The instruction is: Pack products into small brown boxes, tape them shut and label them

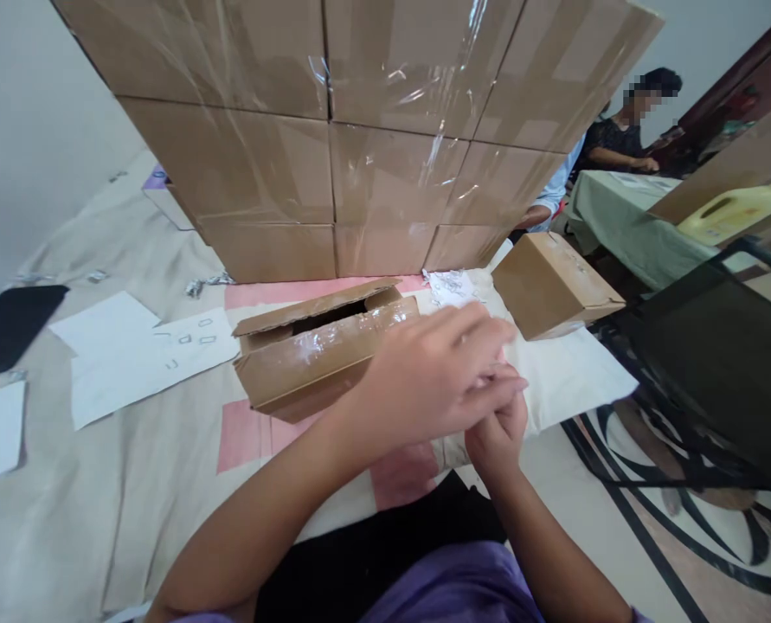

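My left hand [424, 368] reaches across to the right, its fingers curled and slightly smeared by motion. Beneath its fingertips my right hand [500, 428] is closed, with fingers pinched together. The two hands meet; whatever sits between them is hidden or too small to name. Close behind my left forearm lies a small cardboard box [313, 355] with its top flaps partly raised and shiny clear tape along its side. A paper with small silvery bits [453, 287] lies just beyond my hands.
A wall of taped cardboard boxes [391, 173] rises ahead. Another carton [554, 285] stands at the right, near a dark chair [722, 372]. White papers [144, 346] and a black flat object [15, 329] lie left. A person [619, 143] sits at a green-covered table [619, 208]; another person's sleeve [557, 190] shows behind the boxes.
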Demonstrator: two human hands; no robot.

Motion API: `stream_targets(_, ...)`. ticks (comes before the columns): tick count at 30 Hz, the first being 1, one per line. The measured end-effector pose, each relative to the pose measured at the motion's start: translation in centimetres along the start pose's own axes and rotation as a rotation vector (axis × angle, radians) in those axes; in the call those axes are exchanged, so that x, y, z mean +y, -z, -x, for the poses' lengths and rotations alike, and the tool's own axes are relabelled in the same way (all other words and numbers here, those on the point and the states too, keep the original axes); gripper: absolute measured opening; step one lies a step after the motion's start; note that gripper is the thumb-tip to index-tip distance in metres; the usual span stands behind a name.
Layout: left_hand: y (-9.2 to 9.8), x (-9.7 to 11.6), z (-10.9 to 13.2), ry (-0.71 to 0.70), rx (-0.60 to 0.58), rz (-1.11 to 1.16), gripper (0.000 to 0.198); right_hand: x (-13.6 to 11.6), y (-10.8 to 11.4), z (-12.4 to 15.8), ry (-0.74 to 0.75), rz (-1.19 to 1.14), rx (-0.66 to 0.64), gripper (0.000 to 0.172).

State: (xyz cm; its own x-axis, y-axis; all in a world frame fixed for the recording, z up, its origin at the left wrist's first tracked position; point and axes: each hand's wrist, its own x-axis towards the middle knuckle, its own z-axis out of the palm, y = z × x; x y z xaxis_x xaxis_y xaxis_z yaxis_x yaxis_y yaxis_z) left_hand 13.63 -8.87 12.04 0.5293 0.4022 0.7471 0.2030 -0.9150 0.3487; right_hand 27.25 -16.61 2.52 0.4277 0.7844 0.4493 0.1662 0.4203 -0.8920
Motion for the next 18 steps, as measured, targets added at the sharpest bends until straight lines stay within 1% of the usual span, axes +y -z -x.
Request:
stream_targets(2,3.5,-1.0,-0.3,0.101,-0.043,-0.028,0.039,-1.3,-2.2,-0.9,0.052,-0.007,-0.133,0.006)
stream_targets(5,7.8,-3.3,0.8,0.222,-0.175,-0.035,0.058,-2.2,-5.0,-1.8,0.05,-0.062,-0.297,0.01)
stream_targets(8,10.6,-5.1,2.2,0.264,-0.328,-0.044,0.058,-2.2,-7.1,-2.2,0.035,-0.121,-0.38,0.011)
stream_targets(10,11.7,-5.5,2.7,0.277,-0.376,-0.036,0.053,-2.0,-7.9,-2.3,0.033,-0.124,-0.414,0.012)
stream_targets(11,12.0,-5.5,2.7,0.282,-0.376,-0.033,0.049,-1.9,-8.3,-2.4,0.04,-0.11,-0.424,0.012)
stream_targets(12,12.2,-5.3,2.6,0.284,-0.359,-0.035,0.04,-1.9,-8.5,-2.4,0.053,-0.089,-0.433,0.012)
stream_targets(14,12.2,-4.8,2.1,0.272,-0.309,-0.059,0.017,-2.0,-8.8,-2.5,0.071,-0.046,-0.45,0.013)
stream_targets(15,12.2,-4.5,1.8,0.259,-0.285,-0.081,0.011,-2.1,-8.8,-2.6,0.051,-0.047,-0.469,0.015)
stream_targets(17,12.3,-4.1,1.3,0.242,-0.215,-0.141,0.017,-2.5,-8.7,-2.9,-0.071,-0.106,-0.552,0.025)
stream_targets(18,12.4,-3.9,1.2,0.246,-0.156,-0.171,0.018,-2.8,-8.6,-3.1,-0.153,-0.15,-0.588,0.033)
